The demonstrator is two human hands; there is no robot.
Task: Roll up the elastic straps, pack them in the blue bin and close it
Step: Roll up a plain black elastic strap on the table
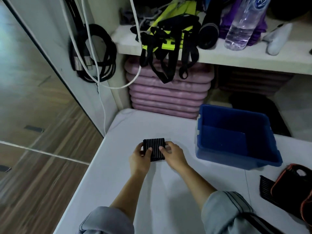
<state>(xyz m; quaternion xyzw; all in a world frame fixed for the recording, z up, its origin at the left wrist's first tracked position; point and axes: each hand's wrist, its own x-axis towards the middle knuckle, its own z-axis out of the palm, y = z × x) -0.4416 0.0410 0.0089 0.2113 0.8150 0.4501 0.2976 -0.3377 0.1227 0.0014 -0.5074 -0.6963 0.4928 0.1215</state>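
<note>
A black ribbed elastic strap (155,147), folded into a squarish pad, lies on the white table (118,166) in front of me. My left hand (141,157) grips its left edge with the thumb on top. My right hand (172,153) holds its right edge the same way. The blue bin (236,159) stands open to the right of my hands, with a dark blue flat panel leaning inside it. More black straps (162,65) hang tangled over the edge of the shelf above.
A black and orange pouch (293,188) lies at the table's right edge. The white shelf (219,56) carries a yellow vest, a plastic bottle (241,26) and purple items. Pink cushions (168,95) are stacked below it. Black and white cables (94,53) hang at the left.
</note>
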